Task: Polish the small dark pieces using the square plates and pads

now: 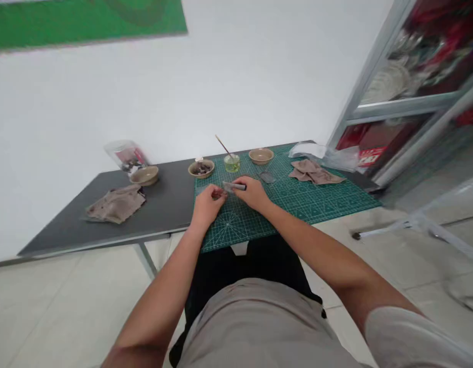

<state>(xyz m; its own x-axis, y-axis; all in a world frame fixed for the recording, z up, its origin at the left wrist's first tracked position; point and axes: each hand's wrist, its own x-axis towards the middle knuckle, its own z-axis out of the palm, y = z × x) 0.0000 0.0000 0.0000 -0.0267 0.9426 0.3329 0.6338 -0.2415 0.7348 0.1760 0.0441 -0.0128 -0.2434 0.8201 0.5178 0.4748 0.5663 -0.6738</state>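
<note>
Over the green cutting mat (228,230), my left hand (208,204) is closed, its fingertips pinched around something small and dark that I cannot make out. Just right of it, my right hand (254,193) grips a flat, pale, blade-like tool with a black end (239,186). The tool's pale end points left, close to the left fingertips; whether it touches what they hold is unclear. Behind the hands sit a tan bowl of dark pieces (202,168) and a clear jar of yellowish liquid (232,163) with a thin stick (223,144) leaning in it.
A tan bowl (261,156) stands at the back of the mat, near a brown cloth (316,172) and clear plastic bags (324,153). Leftward on the dark table (171,204) are another cloth (117,204), a bowl (144,176) and a clear plastic container (126,155). A wall rises behind.
</note>
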